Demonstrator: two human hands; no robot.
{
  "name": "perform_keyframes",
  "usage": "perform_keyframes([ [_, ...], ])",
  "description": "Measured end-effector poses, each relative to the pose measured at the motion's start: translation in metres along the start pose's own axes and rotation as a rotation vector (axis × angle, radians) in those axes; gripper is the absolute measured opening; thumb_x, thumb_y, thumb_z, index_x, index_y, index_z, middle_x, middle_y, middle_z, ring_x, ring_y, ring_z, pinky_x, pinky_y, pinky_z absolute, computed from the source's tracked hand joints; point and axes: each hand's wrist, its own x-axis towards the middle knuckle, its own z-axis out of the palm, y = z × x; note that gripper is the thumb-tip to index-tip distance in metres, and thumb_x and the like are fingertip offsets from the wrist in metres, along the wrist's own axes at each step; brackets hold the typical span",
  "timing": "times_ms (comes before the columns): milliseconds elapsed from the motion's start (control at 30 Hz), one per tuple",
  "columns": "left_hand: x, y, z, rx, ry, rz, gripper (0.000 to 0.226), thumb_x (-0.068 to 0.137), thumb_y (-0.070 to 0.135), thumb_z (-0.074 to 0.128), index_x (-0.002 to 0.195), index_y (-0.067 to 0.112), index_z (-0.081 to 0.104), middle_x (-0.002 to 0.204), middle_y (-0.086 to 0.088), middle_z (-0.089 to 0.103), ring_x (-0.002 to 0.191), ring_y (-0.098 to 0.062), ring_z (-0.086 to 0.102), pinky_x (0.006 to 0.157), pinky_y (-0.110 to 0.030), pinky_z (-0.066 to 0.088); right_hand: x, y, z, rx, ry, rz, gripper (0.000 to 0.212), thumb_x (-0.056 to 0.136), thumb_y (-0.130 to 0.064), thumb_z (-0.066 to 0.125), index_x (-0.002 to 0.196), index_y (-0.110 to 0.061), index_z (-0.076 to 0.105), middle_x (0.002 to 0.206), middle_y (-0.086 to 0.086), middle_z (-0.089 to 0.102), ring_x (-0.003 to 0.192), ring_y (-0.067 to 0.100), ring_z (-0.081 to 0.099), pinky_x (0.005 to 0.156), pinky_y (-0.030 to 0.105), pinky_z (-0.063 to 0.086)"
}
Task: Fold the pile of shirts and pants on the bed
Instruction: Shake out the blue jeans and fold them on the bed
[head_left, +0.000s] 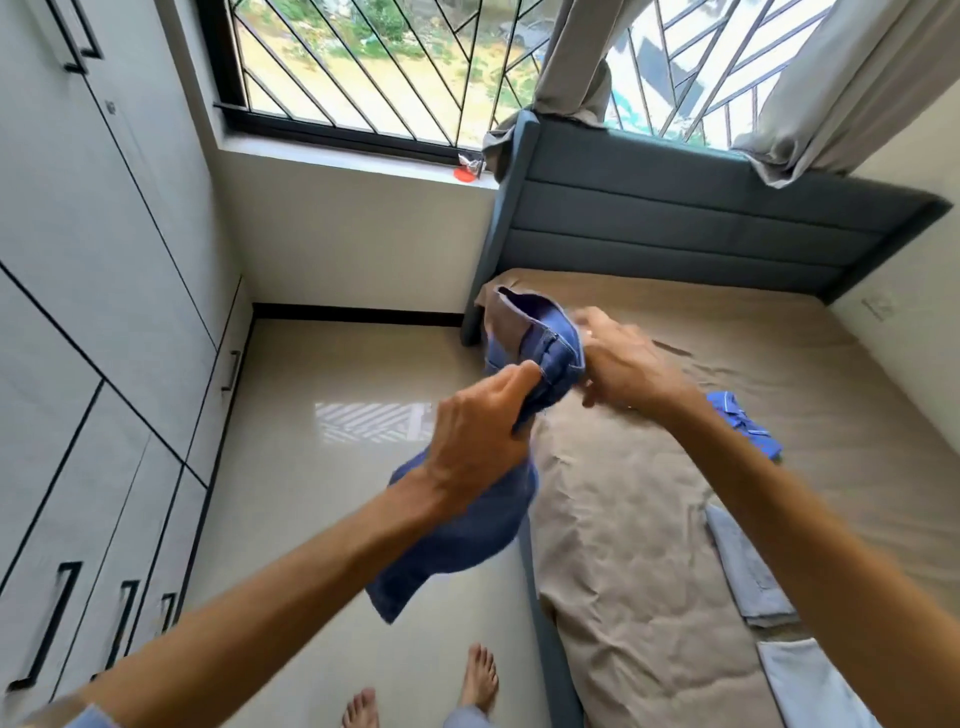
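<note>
A pair of dark blue jeans (457, 535) hangs in the air over the bed's left edge. My left hand (478, 441) grips them just below the waistband. The waistband end stands open above it, and my right hand (618, 364) holds that end from the right, blurred by motion. The legs dangle down over the floor. On the bed (649, 545), with its tan sheet, lies a crumpled bright blue shirt (748, 423) behind my right forearm. Two folded pale blue garments (748, 571) (810, 686) lie near the lower right.
A grey padded headboard (675, 218) closes the far end of the bed under a barred window (389, 67) with grey curtains. White wardrobe doors (93, 338) line the left wall. Glossy tiled floor (337, 467) runs between wardrobe and bed, with my bare feet at the bottom.
</note>
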Motion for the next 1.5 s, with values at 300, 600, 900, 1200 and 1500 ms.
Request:
perform_keyframes([
  [300, -0.019, -0.009, 0.023, 0.01, -0.047, 0.175, 0.029, 0.086, 0.009, 0.069, 0.104, 0.021, 0.05, 0.086, -0.001, 0.054, 0.071, -0.019, 0.051, 0.047, -0.037, 0.049, -0.006, 0.023, -0.002, 0.61, 0.282, -0.214, 0.07, 0.092, -0.009, 0.054, 0.152, -0.043, 0.039, 0.134, 0.008, 0.061, 0.113, 0.016, 0.066, 0.092, 0.045, 0.059],
  [600, 0.013, -0.039, 0.006, -0.5, -0.132, -0.178, 0.031, 0.096, 0.032, 0.074, 0.116, 0.018, 0.056, 0.086, -0.002, 0.068, 0.073, -0.018, 0.066, 0.066, -0.042, 0.058, -0.009, 0.036, 0.002, -0.177, 0.025, -0.63, 0.041, 0.095, -0.062, 0.057, 0.099, -0.023, 0.069, 0.1, -0.011, 0.071, 0.103, 0.017, 0.065, 0.121, 0.056, 0.031],
  [900, -0.004, -0.073, 0.011, -0.632, -0.362, -0.298, 0.036, 0.101, 0.042, 0.065, 0.132, 0.033, 0.048, 0.117, 0.002, 0.071, 0.107, -0.019, 0.07, 0.094, -0.048, 0.057, -0.028, 0.014, -0.04, -0.025, 0.311, -0.512, 0.058, 0.095, -0.069, 0.049, 0.085, -0.016, 0.068, 0.061, 0.0, 0.058, 0.063, 0.027, 0.056, 0.063, 0.04, 0.05],
  [1200, -0.043, -0.072, 0.044, -0.71, -0.464, -0.448, 0.035, 0.1, 0.035, 0.07, 0.132, 0.028, 0.063, 0.124, 0.013, 0.072, 0.116, -0.006, 0.067, 0.098, -0.027, 0.055, -0.039, 0.007, -0.061, -0.124, 0.296, -0.475, 0.063, 0.092, -0.077, 0.048, 0.076, -0.018, 0.065, 0.054, 0.001, 0.049, 0.057, 0.025, 0.043, 0.057, 0.041, 0.047],
  [1500, -0.058, -0.083, 0.079, -0.554, -0.833, -0.42, 0.034, 0.099, 0.045, 0.066, 0.128, 0.029, 0.069, 0.125, 0.008, 0.072, 0.113, -0.012, 0.068, 0.093, -0.032, 0.061, -0.069, -0.006, -0.129, -0.063, 0.402, -0.472, 0.047, 0.093, -0.062, 0.064, 0.085, -0.018, 0.076, 0.057, 0.005, 0.05, 0.056, 0.008, 0.035, 0.056, 0.034, 0.043],
])
